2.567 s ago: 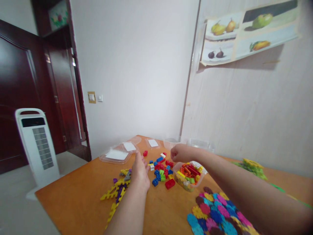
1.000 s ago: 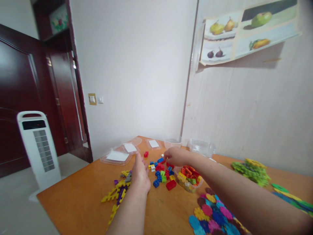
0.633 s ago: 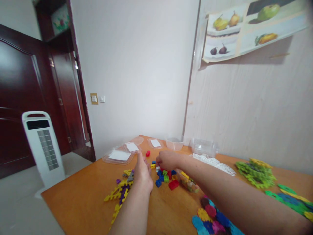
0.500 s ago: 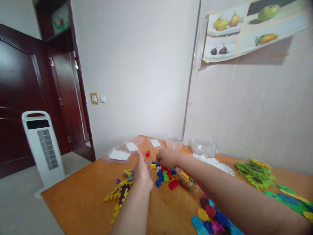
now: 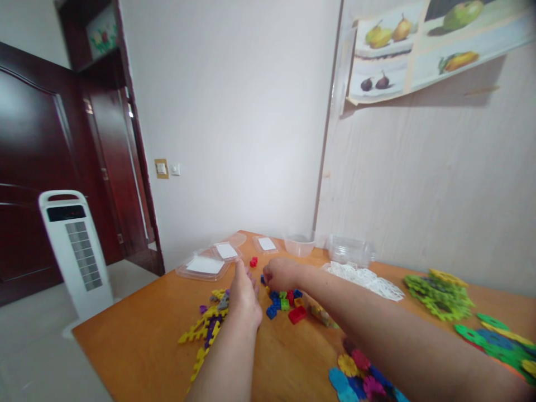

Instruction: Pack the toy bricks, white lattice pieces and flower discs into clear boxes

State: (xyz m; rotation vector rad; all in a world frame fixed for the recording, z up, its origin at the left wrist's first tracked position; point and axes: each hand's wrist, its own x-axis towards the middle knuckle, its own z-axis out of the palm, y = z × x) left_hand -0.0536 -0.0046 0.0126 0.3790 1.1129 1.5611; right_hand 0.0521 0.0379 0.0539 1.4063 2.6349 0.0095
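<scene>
My left hand (image 5: 244, 296) stands on edge over the table, fingers stretched out and nothing seen in it. Across from it, my right hand (image 5: 282, 274) is closed, its fingertips pointing down behind a pile of building blocks (image 5: 285, 304). What those fingers pinch, if anything, is hidden. A blue block (image 5: 262, 279) shows right beside its fingertips. The pile has blue, green, red and yellow blocks, with a larger red block (image 5: 297, 315) at its near side. Two small red blocks (image 5: 253, 262) lie apart, beyond both hands. My right forearm partly covers a clear tub of pieces (image 5: 321, 315).
Yellow and purple notched pieces (image 5: 205, 326) lie left of my left arm. Colourful flower-shaped discs (image 5: 349, 365) sit under my right forearm. White pieces (image 5: 360, 279), green pieces (image 5: 438, 296), clear lids (image 5: 203, 266) and clear tubs (image 5: 299, 245) line the table's back.
My right hand has shifted slightly left and down, and its forearm covers more of the tub. A yellow block near its fingertips is more hidden. My left hand stays in place.
</scene>
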